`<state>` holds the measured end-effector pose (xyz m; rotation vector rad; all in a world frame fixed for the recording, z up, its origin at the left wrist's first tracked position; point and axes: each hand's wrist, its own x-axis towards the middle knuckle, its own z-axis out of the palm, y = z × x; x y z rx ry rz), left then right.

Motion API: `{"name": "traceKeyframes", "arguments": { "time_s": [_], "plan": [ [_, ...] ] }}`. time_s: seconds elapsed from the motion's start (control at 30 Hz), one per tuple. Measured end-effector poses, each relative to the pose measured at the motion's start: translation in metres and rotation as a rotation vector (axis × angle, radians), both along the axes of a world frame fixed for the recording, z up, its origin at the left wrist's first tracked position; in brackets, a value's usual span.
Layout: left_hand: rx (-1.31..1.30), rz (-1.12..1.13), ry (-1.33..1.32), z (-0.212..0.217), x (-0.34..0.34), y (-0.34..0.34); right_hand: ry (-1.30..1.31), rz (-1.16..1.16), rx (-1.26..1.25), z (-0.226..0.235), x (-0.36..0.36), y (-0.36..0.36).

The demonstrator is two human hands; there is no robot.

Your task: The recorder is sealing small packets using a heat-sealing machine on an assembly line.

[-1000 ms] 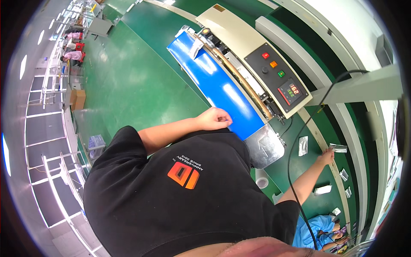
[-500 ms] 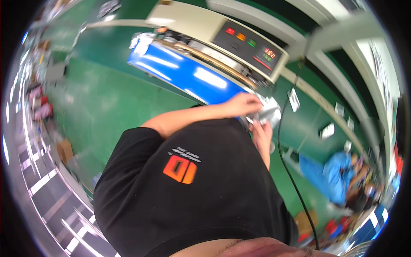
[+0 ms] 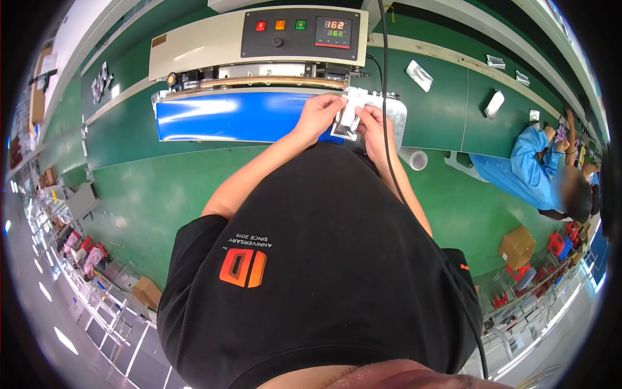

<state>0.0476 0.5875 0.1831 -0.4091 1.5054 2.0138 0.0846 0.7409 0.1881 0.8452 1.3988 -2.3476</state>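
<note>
green floor and green conveyor line run past the beige sealing machine (image 3: 259, 48) with its blue belt (image 3: 240, 117). your left hand (image 3: 319, 113) and right hand (image 3: 370, 123) are close together, both pinching a small silvery pouch (image 3: 348, 117) at the belt's right end. keep its top edge flat and level before feeding it in.

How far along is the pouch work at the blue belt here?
In hand: both the left hand and the right hand hold a silvery pouch at the end of the blue belt. The belt is bare, so nothing is going through yet. Left: more pouches lie on the green table.
</note>
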Motion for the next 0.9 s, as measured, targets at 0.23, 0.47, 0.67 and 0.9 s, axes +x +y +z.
{"name": "traceKeyframes", "arguments": {
  "time_s": [0.23,0.47,0.67,0.9],
  "plan": [
    [0.005,0.016,-0.174,-0.002,-0.001,0.000,-0.041,-0.116,0.007,-0.018,-0.002,-0.004],
    [0.026,0.071,-0.198,-0.006,-0.008,0.001,-0.055,-0.162,0.023,-0.015,-0.013,-0.012],
    [0.012,0.101,-0.219,-0.010,-0.010,-0.003,-0.097,-0.140,0.083,-0.013,-0.020,-0.016],
    [0.007,0.206,-0.193,-0.013,-0.011,-0.012,-0.076,-0.076,0.054,-0.014,-0.024,-0.027]
  ]
}}
